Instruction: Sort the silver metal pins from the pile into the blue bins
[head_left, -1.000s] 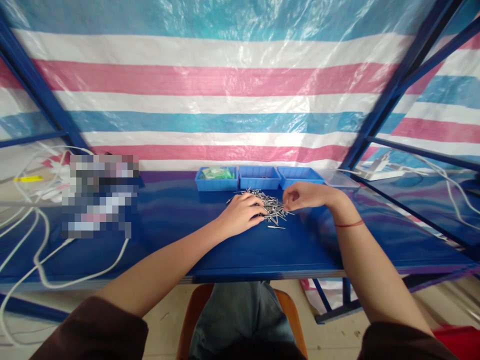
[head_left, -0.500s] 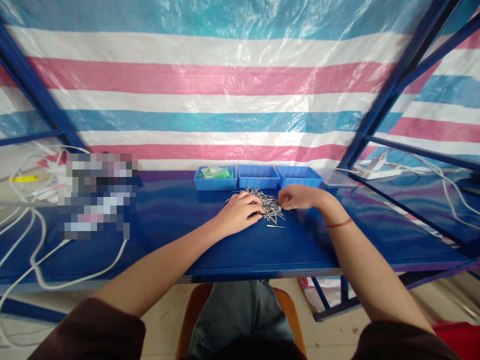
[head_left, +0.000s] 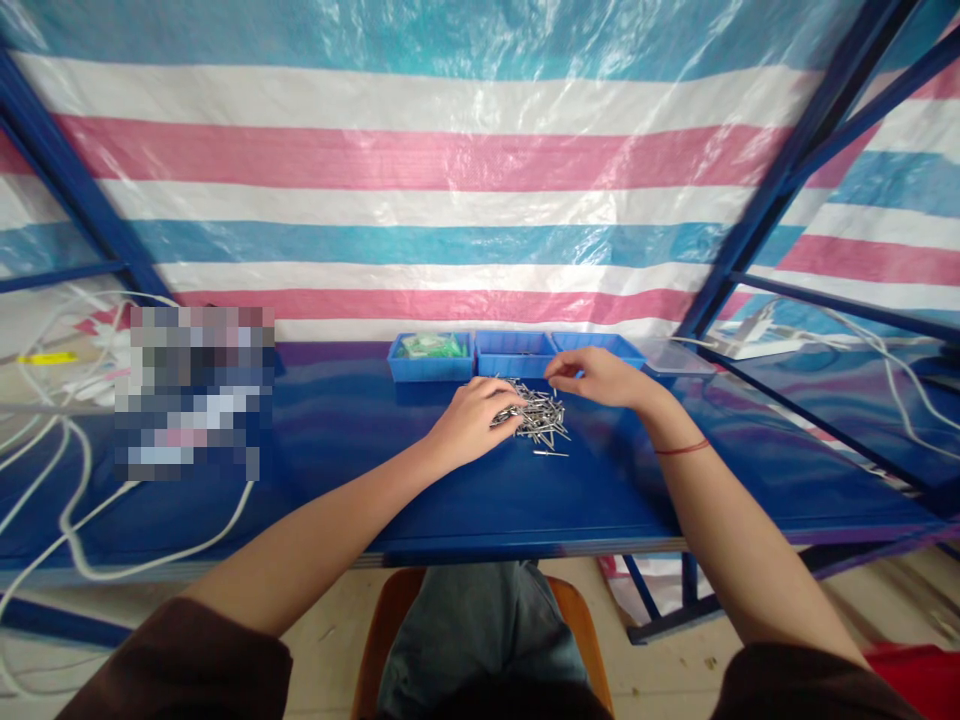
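A loose pile of silvery blind rivets (head_left: 541, 415) lies on the blue table, and one single rivet (head_left: 551, 453) lies apart on the near side. My left hand (head_left: 480, 415) rests at the pile's left edge, fingers bent and apart, thumb beside the rivets, gripping nothing that shows. Just above the right side of the pile is my right hand (head_left: 596, 377), its thumb and fingers pinched together. A small silvery bit, seemingly a rivet, shows at its fingertips. Behind it stands the right blue bin (head_left: 626, 352), partly covered by the hand.
The middle blue bin (head_left: 514, 362) holds a few small pieces. Green and clear plastic packaging fills the left bin (head_left: 431, 372). A clear lid (head_left: 679, 357) lies at the right. White cables (head_left: 82, 545) loop over the table's left side. Blue frame posts (head_left: 784, 190) flank the table.
My right hand has lifted from the pile's right edge and moved slightly up and back toward the bins. My left hand has shifted slightly left, with its fingers still over the rivets.
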